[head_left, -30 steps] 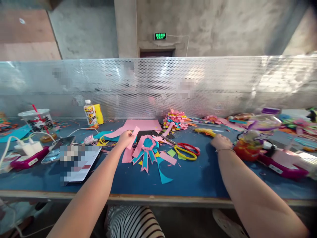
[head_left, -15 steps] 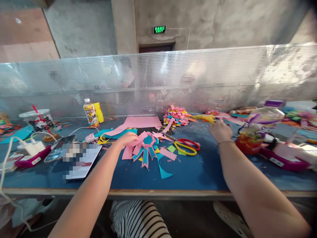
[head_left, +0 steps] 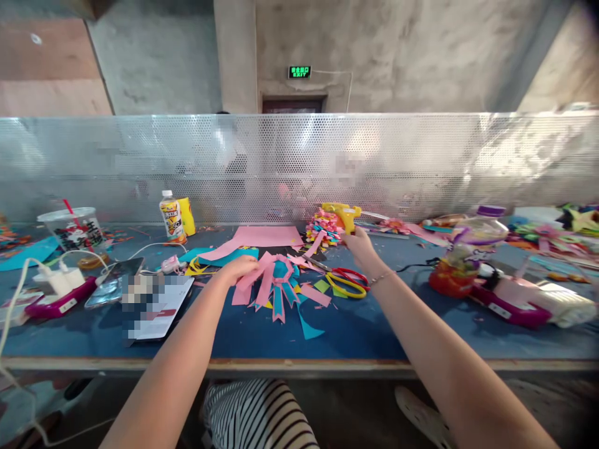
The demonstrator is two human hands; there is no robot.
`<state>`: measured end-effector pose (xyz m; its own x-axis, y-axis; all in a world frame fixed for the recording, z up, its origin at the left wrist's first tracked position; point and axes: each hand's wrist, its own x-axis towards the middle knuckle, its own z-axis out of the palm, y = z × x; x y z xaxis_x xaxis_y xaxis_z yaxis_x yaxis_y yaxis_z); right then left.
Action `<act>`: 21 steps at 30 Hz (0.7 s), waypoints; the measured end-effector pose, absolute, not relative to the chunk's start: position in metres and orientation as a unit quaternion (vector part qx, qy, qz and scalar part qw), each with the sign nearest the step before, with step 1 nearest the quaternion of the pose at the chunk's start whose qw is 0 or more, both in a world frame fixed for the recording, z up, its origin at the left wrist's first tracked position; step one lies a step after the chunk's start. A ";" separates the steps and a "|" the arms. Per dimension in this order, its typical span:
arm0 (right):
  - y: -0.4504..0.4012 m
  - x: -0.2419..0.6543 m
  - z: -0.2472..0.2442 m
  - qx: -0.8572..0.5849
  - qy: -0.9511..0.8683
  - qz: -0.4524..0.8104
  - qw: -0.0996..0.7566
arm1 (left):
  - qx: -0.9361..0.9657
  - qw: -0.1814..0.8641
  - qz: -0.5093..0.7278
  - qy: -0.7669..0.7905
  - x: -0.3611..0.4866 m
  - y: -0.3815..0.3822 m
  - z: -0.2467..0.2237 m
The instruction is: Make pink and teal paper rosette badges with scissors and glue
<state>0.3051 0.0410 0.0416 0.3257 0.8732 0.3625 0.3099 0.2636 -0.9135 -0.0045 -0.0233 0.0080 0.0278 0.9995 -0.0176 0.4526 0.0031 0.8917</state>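
Note:
My right hand (head_left: 359, 245) is closed round the handle of a yellow glue gun (head_left: 345, 217), held upright in front of a pile of pink, yellow and blue paper pieces (head_left: 322, 229). My left hand (head_left: 242, 268) pinches a pink paper strip (head_left: 264, 280) at the left side of a pink and blue paper rosette (head_left: 285, 272) with pointed tails. Scissors with red and yellow handles (head_left: 346, 288) lie right of the rosette. Behind it is a pink sheet (head_left: 266, 236).
Bottles (head_left: 172, 218) (head_left: 456, 262), a lidded cup (head_left: 77, 231), a phone (head_left: 115, 280), a tablet (head_left: 161, 305) and magenta power strips (head_left: 60, 302) (head_left: 510, 305) stand or lie around. A perforated metal screen (head_left: 281, 162) runs behind the table.
My right hand has moved left with the yellow glue gun, which is now raised and near the paper pile. My left hand has stayed by the rosette. The view has shifted slightly.

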 end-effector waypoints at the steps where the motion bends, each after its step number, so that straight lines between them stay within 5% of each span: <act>1: 0.039 0.296 0.042 -0.538 -0.521 0.246 0.615 | 0.614 0.398 0.338 0.592 -0.005 -0.024 0.009; 7: 0.047 0.278 0.022 -0.501 -0.466 0.178 0.708 | 0.703 0.389 0.252 0.539 0.005 -0.030 0.009; 14: 0.051 0.287 0.006 -0.510 -0.511 0.183 0.668 | 0.767 0.193 0.255 0.556 0.015 -0.028 0.000; 21: 0.043 0.275 0.007 -0.514 -0.547 0.217 0.625 | 0.705 0.244 0.286 0.601 0.008 -0.031 0.010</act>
